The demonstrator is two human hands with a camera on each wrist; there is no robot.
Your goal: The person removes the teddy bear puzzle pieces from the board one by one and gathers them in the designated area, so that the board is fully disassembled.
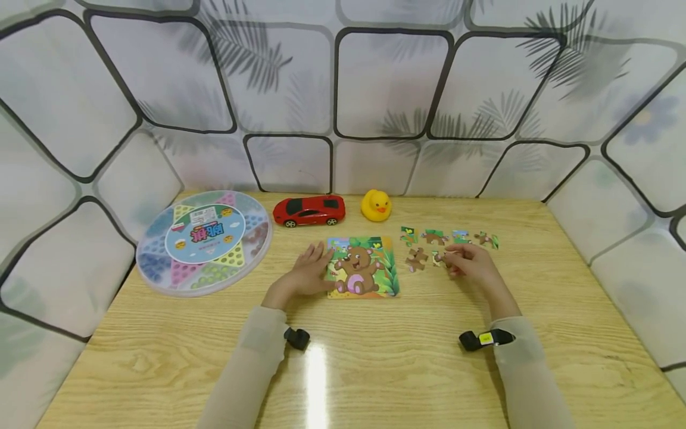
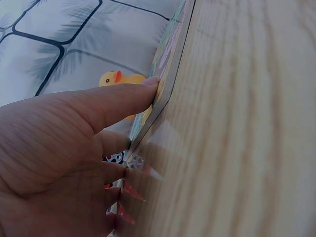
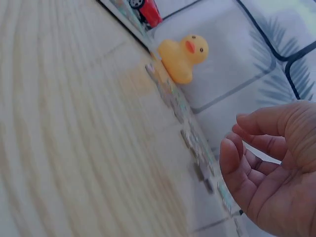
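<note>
A square picture puzzle board (image 1: 361,268) with a brown bear lies flat on the table. My left hand (image 1: 309,273) rests along its left side, thumb on the near corner and the other fingers stretched out along the edge. To the right of the board, loose puzzle pieces lie in two rows, among them a brown one (image 1: 417,260) and a blue-topped one (image 1: 462,236). My right hand (image 3: 276,168) is over the right end of the near row, fingers loosely bent, with a gap between thumb and forefinger. A small piece (image 1: 436,257) lies right at its fingertips.
Behind the board stand a red toy car (image 1: 309,211) and a yellow rubber duck (image 1: 376,206). A round board-game case (image 1: 203,243) lies at the left. Patterned cloth walls (image 1: 386,83) enclose the back and sides of the wooden table (image 1: 386,369).
</note>
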